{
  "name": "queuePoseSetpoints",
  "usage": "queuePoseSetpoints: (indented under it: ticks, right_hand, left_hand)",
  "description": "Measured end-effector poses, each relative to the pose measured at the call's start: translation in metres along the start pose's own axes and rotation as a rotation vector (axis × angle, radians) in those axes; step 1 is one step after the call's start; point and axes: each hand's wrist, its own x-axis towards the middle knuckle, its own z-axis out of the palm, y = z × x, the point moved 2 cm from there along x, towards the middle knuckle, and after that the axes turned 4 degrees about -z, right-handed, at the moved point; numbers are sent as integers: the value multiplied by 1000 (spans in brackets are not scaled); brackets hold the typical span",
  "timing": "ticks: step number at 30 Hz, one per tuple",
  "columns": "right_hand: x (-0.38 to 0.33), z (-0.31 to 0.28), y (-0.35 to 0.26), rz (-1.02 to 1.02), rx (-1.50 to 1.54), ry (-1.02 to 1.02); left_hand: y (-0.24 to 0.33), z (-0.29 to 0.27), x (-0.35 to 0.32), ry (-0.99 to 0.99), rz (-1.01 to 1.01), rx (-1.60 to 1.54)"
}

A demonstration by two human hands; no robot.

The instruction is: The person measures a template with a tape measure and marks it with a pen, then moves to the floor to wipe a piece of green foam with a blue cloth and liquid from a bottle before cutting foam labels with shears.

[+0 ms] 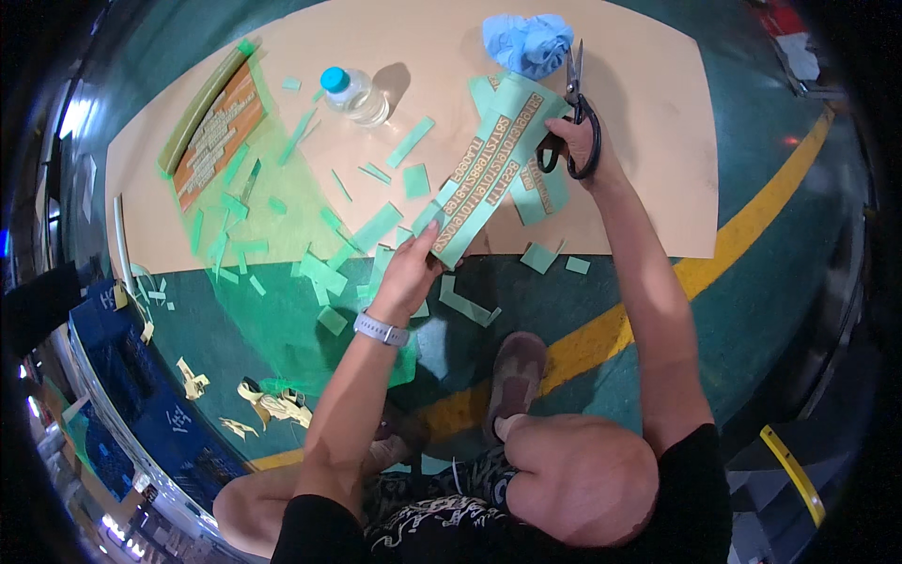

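My left hand (411, 271), a watch strap on its wrist, grips the near end of a pale green lettered sheet (496, 167). The sheet slants up and away to the right, with brown lettering in rows along it. At its far end, my right hand (581, 141) is closed around black-handled scissors (589, 155). Their blades point away from me, beside a crumpled light-blue cloth or plastic bundle (528, 45). Whether the right fingers also pinch the sheet is hard to make out. Another lettered green piece (538, 195) lies under the sheet.
Green offcuts (376, 227) are scattered over a tan board (648, 113) and the green floor. A clear bottle (355, 99) with a teal cap stands at the back. Leftward lie translucent green film (310, 329) and an orange lettered sheet (221, 132). A blue crate (141, 385) sits near left.
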Motion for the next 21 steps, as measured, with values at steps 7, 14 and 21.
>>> queuePoseSetpoints:
  ticks: [7, 14, 21]
  right_hand:
    - [17, -2, 18, 2, -149, -62]
    - [28, 4, 17, -51, -135, -147]
    - [34, 20, -1, -52, -88, -356]
  left_hand:
    - [-28, 0, 13, 12, -27, -142]
    - [-35, 5, 11, 41, 25, -125]
    - [-21, 5, 0, -140, -176, -132]
